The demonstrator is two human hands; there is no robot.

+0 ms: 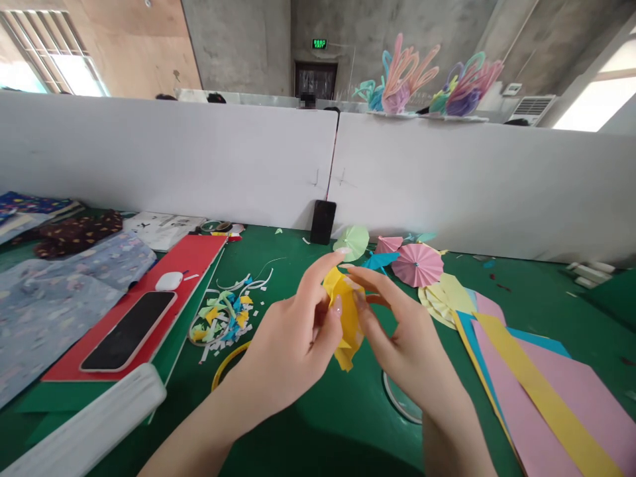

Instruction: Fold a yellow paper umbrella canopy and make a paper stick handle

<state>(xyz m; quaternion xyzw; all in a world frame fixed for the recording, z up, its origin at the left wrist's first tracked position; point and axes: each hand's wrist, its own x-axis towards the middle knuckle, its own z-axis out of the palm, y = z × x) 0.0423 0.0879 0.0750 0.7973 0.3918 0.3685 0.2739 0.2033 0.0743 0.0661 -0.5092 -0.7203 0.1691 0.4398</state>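
Between my two hands is a piece of folded yellow paper (349, 324), creased and hanging down a little above the green table. My left hand (293, 338) pinches its left side between thumb and bent fingers. On the other side, my right hand (397, 324) grips the paper's right edge with thumb and fingertips. Part of the paper is hidden behind the fingers. Just beyond my hands are small paper umbrellas: a pink one (417, 265), a blue one (380, 260) and a pale green one (354, 242).
Left lie paper scraps (223, 318), a phone (130, 331) on a red board (199, 255), and a white strip-like object (89, 424). Coloured paper sheets (556, 391) and pale yellow paper discs (442, 298) are on the right. A dark phone (323, 222) leans against the white partition (199, 159).
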